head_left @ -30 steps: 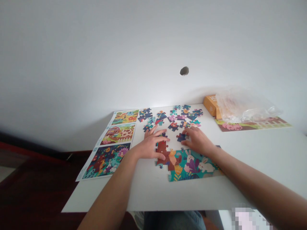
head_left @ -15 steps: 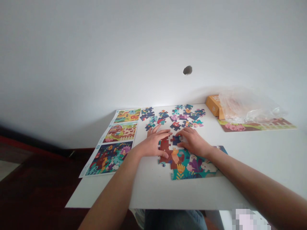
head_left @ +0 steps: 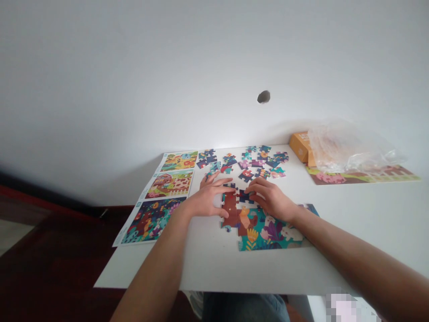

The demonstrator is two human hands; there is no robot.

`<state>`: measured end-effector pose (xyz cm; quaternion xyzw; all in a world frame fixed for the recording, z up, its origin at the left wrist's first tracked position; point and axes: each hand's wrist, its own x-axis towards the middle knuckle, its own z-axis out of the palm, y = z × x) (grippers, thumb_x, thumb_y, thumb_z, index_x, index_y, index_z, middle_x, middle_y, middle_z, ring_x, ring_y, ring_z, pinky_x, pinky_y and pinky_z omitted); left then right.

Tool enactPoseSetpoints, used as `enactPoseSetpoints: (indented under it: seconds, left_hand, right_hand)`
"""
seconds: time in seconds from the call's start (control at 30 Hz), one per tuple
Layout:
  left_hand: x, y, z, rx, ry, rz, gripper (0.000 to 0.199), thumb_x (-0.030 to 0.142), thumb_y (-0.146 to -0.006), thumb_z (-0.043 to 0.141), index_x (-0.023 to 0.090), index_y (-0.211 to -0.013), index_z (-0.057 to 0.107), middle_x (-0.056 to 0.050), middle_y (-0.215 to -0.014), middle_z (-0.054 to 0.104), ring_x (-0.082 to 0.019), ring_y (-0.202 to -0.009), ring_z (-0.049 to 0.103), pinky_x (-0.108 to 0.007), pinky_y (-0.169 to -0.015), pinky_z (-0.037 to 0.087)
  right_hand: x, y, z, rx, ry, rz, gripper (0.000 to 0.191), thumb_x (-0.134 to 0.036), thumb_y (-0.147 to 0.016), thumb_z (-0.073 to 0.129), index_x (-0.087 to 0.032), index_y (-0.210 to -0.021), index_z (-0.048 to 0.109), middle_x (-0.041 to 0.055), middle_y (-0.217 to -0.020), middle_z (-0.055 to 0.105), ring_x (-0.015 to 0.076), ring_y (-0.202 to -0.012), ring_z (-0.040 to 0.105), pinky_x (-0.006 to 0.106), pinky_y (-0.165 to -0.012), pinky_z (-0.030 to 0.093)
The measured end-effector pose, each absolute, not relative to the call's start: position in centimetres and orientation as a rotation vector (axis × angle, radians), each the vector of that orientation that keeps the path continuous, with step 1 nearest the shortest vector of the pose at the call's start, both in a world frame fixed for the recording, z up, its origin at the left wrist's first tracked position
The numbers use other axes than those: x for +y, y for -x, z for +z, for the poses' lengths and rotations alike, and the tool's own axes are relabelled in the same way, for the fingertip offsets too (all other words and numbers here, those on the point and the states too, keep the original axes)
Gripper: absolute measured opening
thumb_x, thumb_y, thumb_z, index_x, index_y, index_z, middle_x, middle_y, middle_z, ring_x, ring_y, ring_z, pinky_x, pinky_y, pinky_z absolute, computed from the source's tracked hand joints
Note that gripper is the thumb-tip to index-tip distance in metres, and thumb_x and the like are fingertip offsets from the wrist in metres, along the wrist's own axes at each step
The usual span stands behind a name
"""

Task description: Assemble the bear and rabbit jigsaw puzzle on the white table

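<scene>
My left hand [head_left: 208, 199] lies spread over the left edge of a brown jigsaw section [head_left: 229, 208], its thumb and index finger apart and resting on it. Between the bent fingertips of my right hand [head_left: 273, 199] is a dark blue puzzle piece [head_left: 244, 196], partly covered by them. This piece lies flat beside the brown section, just above a joined puzzle strip [head_left: 268, 232] with a squirrel, flowers and a white rabbit. My right wrist and forearm hide part of the strip's right end.
Loose puzzle pieces [head_left: 259, 163] are scattered toward the wall [head_left: 214, 80]. A sheet with three printed pictures [head_left: 144, 203] lies on the table's left side. At the back right, an orange box [head_left: 299, 146] and a clear plastic bag [head_left: 351, 150] stand by a farm-scene puzzle [head_left: 368, 175].
The dark blue piece has shifted slightly left toward the brown section, and my right fingers have curled closer over it. My left hand stays spread on the section. The view has moved slightly.
</scene>
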<state>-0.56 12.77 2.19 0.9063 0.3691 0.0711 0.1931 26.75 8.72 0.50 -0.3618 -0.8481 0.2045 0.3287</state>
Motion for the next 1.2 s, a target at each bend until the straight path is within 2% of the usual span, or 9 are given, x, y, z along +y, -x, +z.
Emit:
enactPoseSetpoints:
  seconds: [0.3, 0.53, 0.83, 1.03, 1.2]
  left_hand:
    - [12.9, 0.4, 1.8, 1.050, -2.526, 0.141, 0.080, 0.061, -0.064, 0.081, 0.038, -0.136, 0.057, -0.003, -0.155, 0.042, -0.044, -0.149, 0.012, -0.066, -0.118, 0.005]
    - [12.7, -0.1, 2.6, 1.067, -2.497, 0.065, 0.081, 0.065, -0.063, 0.079, 0.035, -0.136, 0.058, -0.003, -0.156, 0.039, -0.043, -0.150, 0.010, -0.065, -0.119, 0.004]
    - [12.7, 0.2, 2.3, 1.054, -2.512, 0.072, 0.079, 0.062, -0.066, 0.079, 0.038, -0.138, 0.056, -0.001, -0.158, 0.036, -0.042, -0.150, 0.009, -0.064, -0.119, 0.006]
    - [12.7, 0.1, 2.3, 1.060, -2.521, 0.069, 0.077, 0.062, -0.067, 0.078, 0.037, -0.137, 0.056, 0.000, -0.158, 0.036, -0.041, -0.150, 0.009, -0.064, -0.119, 0.007]
    - [12.6, 0.1, 2.4, 1.059, -2.527, 0.067, 0.077, 0.061, -0.067, 0.079, 0.037, -0.137, 0.057, 0.000, -0.158, 0.036, -0.041, -0.150, 0.010, -0.064, -0.119, 0.007]
  right_hand:
    - [8.5, -26.5, 0.4, -2.147, 0.943, 0.681, 0.021, -0.022, -0.096, 0.053, -0.021, -0.110, 0.069, 0.0057, -0.105, 0.071, 0.0172, -0.095, 0.066, 0.030, -0.088, 0.052]
    - [9.1, -26.4, -0.3, -2.298, 0.881, 0.467, 0.023, -0.023, -0.098, 0.050, -0.022, -0.111, 0.069, 0.0090, -0.104, 0.072, 0.0217, -0.095, 0.060, 0.037, -0.087, 0.049]
    - [9.1, -26.8, -0.1, -2.390, 0.923, 0.359, 0.023, -0.024, -0.097, 0.051, -0.021, -0.108, 0.070, 0.0093, -0.110, 0.069, 0.0220, -0.098, 0.059, 0.038, -0.089, 0.044]
    - [8.7, -26.8, 0.0, -2.442, 1.005, 0.371, 0.029, -0.043, -0.090, 0.063, -0.023, -0.110, 0.071, 0.0094, -0.117, 0.066, 0.0254, -0.105, 0.056, 0.042, -0.095, 0.042]
    - [8.6, -26.6, 0.1, -2.460, 1.034, 0.373, 0.026, -0.039, -0.091, 0.062, -0.025, -0.111, 0.071, 0.0075, -0.117, 0.066, 0.0243, -0.105, 0.056, 0.040, -0.095, 0.041]
